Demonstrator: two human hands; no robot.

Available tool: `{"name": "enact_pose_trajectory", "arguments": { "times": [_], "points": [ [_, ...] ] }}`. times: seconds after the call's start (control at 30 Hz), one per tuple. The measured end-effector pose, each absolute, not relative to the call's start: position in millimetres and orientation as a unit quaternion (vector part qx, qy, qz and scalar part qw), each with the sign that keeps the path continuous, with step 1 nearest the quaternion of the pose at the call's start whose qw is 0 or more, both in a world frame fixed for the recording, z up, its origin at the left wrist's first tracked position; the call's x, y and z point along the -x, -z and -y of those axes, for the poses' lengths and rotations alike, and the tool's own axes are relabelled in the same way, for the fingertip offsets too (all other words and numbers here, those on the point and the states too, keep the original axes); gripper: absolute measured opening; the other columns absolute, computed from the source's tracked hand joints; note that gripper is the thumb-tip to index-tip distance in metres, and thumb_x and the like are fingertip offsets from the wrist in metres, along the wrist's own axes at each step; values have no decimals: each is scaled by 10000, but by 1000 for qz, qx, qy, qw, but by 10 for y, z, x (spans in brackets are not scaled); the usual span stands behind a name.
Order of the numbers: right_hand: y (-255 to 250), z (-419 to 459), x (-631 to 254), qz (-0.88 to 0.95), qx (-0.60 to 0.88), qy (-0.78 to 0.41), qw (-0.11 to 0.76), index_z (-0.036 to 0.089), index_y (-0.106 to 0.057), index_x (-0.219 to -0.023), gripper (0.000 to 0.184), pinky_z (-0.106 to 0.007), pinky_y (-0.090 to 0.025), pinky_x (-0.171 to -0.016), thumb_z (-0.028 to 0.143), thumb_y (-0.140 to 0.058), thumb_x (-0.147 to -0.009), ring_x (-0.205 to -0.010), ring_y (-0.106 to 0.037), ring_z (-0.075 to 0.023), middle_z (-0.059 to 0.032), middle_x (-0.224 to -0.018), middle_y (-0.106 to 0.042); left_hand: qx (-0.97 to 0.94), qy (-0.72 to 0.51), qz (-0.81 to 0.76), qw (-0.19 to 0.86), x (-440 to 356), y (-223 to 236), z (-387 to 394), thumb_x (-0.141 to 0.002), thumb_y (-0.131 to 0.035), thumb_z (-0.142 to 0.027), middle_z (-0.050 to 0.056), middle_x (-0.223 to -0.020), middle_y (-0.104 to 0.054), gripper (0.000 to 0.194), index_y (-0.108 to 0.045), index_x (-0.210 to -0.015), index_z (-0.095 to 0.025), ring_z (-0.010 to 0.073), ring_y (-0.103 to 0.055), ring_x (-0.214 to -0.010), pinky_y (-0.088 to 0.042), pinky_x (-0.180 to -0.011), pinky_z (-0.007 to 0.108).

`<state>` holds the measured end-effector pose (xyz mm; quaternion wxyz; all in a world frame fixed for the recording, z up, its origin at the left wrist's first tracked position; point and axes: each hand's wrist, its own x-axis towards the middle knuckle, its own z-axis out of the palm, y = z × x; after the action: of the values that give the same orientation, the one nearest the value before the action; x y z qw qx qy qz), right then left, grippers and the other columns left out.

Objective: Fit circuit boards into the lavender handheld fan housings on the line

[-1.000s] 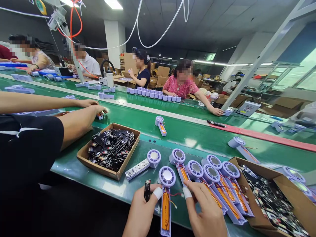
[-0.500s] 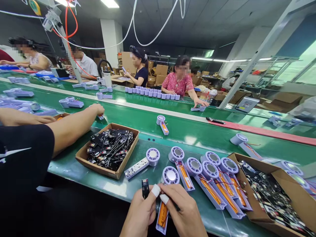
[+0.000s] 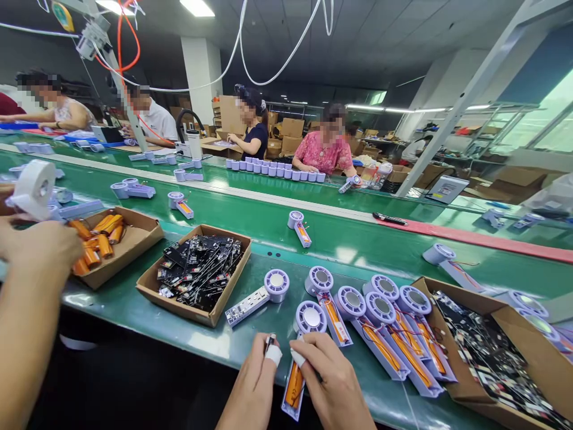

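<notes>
My left hand (image 3: 255, 385) has a taped fingertip and pinches a small black circuit board (image 3: 268, 341) that stands on edge. My right hand (image 3: 329, 382), also taped at one finger, is closed over the handle of a lilac fan half-shell (image 3: 301, 352) with an orange battery inside. That shell lies at the near edge of the green bench (image 3: 134, 304), its round head pointing away from me. To the right, several more lilac shells (image 3: 385, 325) with orange batteries lie side by side.
A cardboard box of black boards (image 3: 197, 272) sits left of centre, another box (image 3: 492, 352) at the right. A co-worker's arm (image 3: 27, 298) reaches in at the left beside a box of orange batteries (image 3: 111, 239). Other people work across the green conveyor (image 3: 349, 239).
My left hand turned the black board edge-on and brought it closer to the shell. The co-worker's arm drew back off the belt, uncovering the battery box. Shells on the conveyor moved right.
</notes>
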<state>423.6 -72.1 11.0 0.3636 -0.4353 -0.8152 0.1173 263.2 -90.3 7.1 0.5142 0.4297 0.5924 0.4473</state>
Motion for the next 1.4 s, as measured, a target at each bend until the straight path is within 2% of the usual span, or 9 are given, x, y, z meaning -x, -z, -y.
{"name": "enact_pose_trajectory", "arguments": {
  "times": [0.13, 0.33, 0.53, 0.67, 0.83, 1.03, 1.13, 1.27, 1.4],
  "points": [
    [-205, 707, -4216, 838, 440, -3, 321, 185, -626, -1037, 298, -324, -535, -666, 67, -378, -920, -789, -621, -213, -80, -921, -629, -555, -390, -580, 450, -2630, -61, 885, -911, -492, -373, 105, -1041, -674, 257, -663, -986, -196, 248, -604, -1006, -458, -925, 343],
    [-355, 689, -4119, 853, 451, 62, 256, 180, -618, -877, 276, -342, -483, -596, 11, -400, -856, -698, -589, -230, -72, -803, -619, -638, -372, -569, 360, -2668, -77, 879, -955, -397, -266, 56, -813, -647, 270, -618, -809, -216, 222, -624, -795, -487, -765, 319],
    [-278, 672, -4028, 858, 465, 107, 189, 196, -571, -741, 238, -361, -462, -583, -32, -501, -743, -673, -568, -247, -60, -732, -592, -729, -257, -608, 178, -2703, 35, 936, -876, -275, -52, 101, -943, -642, 366, -587, -1002, -197, 259, -650, -828, -491, -689, 346],
    [-265, 611, -4112, 860, 469, -3, 201, 210, -614, -832, 223, -330, -490, -650, 0, -537, -823, -761, -596, -224, -33, -813, -619, -769, -211, -557, 232, -2575, -113, 873, -872, -305, -42, 98, -965, -629, 330, -566, -1003, -194, 228, -644, -828, -495, -713, 314],
    [-447, 509, -4283, 871, 420, -109, 232, 241, -576, -1205, 369, -287, -498, -685, 48, -506, -898, -811, -609, -186, -14, -883, -645, -782, -207, -510, 292, -2428, -369, 758, -923, -296, -83, 65, -910, -606, 259, -521, -885, -205, 202, -602, -791, -468, -713, 297],
    [-590, 467, -4288, 886, 384, -161, 202, 219, -645, -906, 213, -284, -482, -682, 69, -494, -925, -813, -580, -181, -7, -830, -638, -800, -211, -480, 293, -2396, -381, 706, -943, -300, -94, 29, -882, -600, 256, -513, -884, -224, 180, -586, -763, -435, -696, 277],
    [-561, 482, -4284, 875, 392, -177, 222, 222, -648, -999, 215, -312, -502, -738, 91, -488, -939, -860, -591, -192, -20, -910, -666, -792, -227, -494, 276, -2402, -294, 741, -939, -308, -113, 39, -866, -615, 262, -536, -872, -223, 193, -594, -755, -447, -684, 289],
    [-434, 546, -4435, 806, 445, -243, 305, 263, -597, -1219, 292, -344, -490, -964, 192, -543, -941, -1117, -583, -208, -51, -1220, -628, -724, -308, -531, 314, -2442, -206, 842, -934, -389, -190, 84, -1067, -680, 283, -616, -1095, -245, 244, -630, -978, -477, -843, 323],
    [-234, 695, -4618, 682, 555, -272, 392, 222, -645, -1151, 258, -250, -578, -703, 325, -506, -959, -861, -685, -194, -69, -1006, -705, -619, -349, -585, 392, -2506, -167, 943, -952, -392, -317, 75, -1080, -705, 336, -627, -1185, -258, 259, -623, -1030, -450, -889, 320]
  ]
}}
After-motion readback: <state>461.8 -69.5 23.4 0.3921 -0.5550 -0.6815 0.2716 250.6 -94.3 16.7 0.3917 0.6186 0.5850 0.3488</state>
